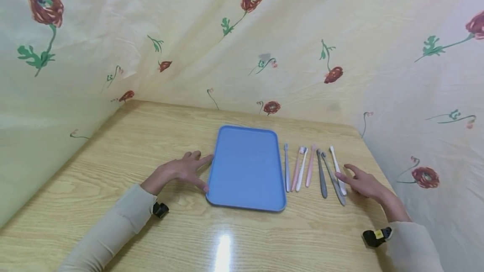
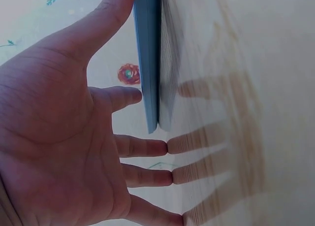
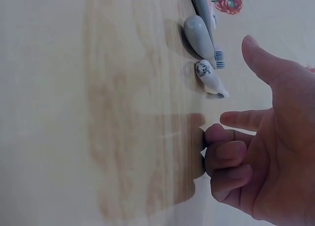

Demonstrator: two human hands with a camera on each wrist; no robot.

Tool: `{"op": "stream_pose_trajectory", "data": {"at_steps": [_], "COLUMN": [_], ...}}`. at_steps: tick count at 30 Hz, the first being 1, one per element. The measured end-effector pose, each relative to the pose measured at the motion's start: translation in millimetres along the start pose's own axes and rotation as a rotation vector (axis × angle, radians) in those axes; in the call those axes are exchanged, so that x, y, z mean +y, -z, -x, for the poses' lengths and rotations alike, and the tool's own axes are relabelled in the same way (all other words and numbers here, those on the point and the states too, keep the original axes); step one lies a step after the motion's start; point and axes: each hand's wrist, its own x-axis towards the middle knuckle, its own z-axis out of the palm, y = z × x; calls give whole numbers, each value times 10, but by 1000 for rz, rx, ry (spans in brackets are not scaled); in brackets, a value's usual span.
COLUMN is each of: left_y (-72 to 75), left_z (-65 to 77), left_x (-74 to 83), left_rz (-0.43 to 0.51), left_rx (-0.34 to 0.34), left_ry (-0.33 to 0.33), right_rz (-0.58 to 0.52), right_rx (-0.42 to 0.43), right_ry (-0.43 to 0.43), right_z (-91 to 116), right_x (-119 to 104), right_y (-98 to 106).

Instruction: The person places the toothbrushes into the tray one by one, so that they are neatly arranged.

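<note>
A blue rectangular tray lies flat on the wooden table. My left hand is at its left side, thumb and index finger spread against the rim; the left wrist view shows the tray edge beside thumb and fingertip, with the other fingertips on the table. Several toothbrushes lie in a row right of the tray: a blue one, pink and white ones, a dark grey one. My right hand rests beside the rightmost white toothbrush, thumb and index finger apart, gripping nothing. Near it lies a grey toothbrush.
The light wooden table reaches back to a floral cloth, which also hangs along the left and right sides. Small black cameras sit at both wrists, the right one close to the table's right side.
</note>
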Motion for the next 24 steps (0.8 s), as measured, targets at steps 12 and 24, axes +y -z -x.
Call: {"op": "stream_pose_trajectory", "data": {"at_steps": [12, 24], "left_y": [0, -1], "left_z": [3, 2], "left_x": [3, 2], "left_rz": [-7, -3], "left_rx": [-1, 1], "left_ry": [2, 9], "right_rz": [-129, -237], "right_rx": [-33, -105], "right_ry": [-30, 3], "right_z": [-54, -90], "right_x": [71, 166], "right_y": [-42, 6]}}
